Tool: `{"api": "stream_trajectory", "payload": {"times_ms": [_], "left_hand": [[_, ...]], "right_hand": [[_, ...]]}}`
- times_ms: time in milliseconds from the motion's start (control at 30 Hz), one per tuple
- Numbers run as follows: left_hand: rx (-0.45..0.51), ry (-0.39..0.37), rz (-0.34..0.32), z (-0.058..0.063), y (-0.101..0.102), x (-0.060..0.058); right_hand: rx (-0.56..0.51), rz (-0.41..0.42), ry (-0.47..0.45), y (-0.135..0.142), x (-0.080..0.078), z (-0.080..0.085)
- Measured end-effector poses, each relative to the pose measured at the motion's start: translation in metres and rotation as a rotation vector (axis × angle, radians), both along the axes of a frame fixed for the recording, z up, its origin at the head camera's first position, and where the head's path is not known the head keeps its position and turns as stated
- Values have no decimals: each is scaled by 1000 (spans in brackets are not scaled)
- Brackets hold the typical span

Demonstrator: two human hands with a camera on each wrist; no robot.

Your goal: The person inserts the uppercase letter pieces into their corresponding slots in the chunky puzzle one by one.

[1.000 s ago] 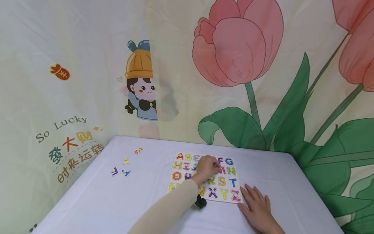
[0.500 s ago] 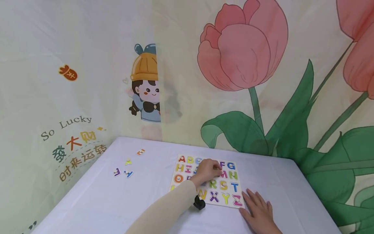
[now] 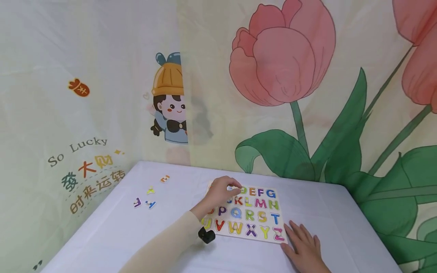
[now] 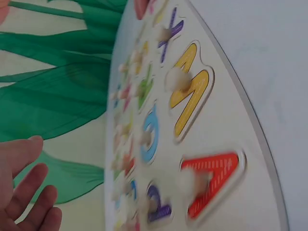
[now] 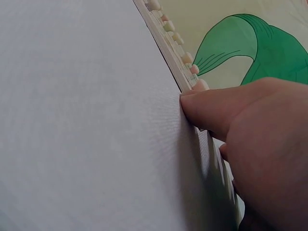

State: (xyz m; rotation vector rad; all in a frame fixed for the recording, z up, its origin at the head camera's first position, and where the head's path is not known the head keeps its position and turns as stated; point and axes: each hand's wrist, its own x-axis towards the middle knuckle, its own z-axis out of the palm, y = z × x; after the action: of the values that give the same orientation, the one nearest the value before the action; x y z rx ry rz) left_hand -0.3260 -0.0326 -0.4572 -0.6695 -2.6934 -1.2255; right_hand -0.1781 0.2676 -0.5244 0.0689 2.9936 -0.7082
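A letter puzzle board [image 3: 228,220] lies on the table, with colourful letter pieces bearing small round knobs set into it. Over its upper left part hovers my left hand [image 3: 220,191], its fingers loosely bent; the left wrist view shows nothing between them. This hand covers some letters in the upper rows. Near the left wrist camera are a red V [image 4: 211,183] and a yellow W [image 4: 192,91]. At the board's lower right corner, beside the pink Z [image 3: 278,234], rests my right hand [image 3: 305,246] with fingers extended. Its thumb [image 5: 207,110] touches the board's edge.
Several loose letter pieces lie on the white cloth to the left: an orange one [image 3: 165,178], a yellow one [image 3: 150,190], a purple one [image 3: 137,203] and a blue one [image 3: 150,204]. A printed curtain [image 3: 208,113] hangs behind the table.
My left hand has moved left from the middle of the board, uncovering the D, E, K and L area. My right hand has stayed by the board's corner.
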Motion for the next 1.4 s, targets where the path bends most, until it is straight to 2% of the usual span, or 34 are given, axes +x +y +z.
{"api": "stream_trajectory", "payload": {"times_ms": [167,400,633,833,900,1033,1167,1400], "left_hand": [[21,35,43,11,-45,13],[20,79,143,12,-120,31],[-54,161,221,4,-208,47],[-117,153,327,-11,-264,63],[-135,136,356,-18,-276,66],[-157,97,363,-31,-288,66],[-163,84,334,-40,-293,64],[-189,105,294,-52,-295,57]], "right_hand": [[4,-5,8,0,0,0],[-4,-11,21,0,1,-2],[19,-1,19,-1,1,0],[9,5,18,-2,2,4],[3,6,13,-2,2,3],[-4,5,11,-2,2,1],[-11,2,10,-2,2,0],[-17,3,19,-2,3,1]]}}
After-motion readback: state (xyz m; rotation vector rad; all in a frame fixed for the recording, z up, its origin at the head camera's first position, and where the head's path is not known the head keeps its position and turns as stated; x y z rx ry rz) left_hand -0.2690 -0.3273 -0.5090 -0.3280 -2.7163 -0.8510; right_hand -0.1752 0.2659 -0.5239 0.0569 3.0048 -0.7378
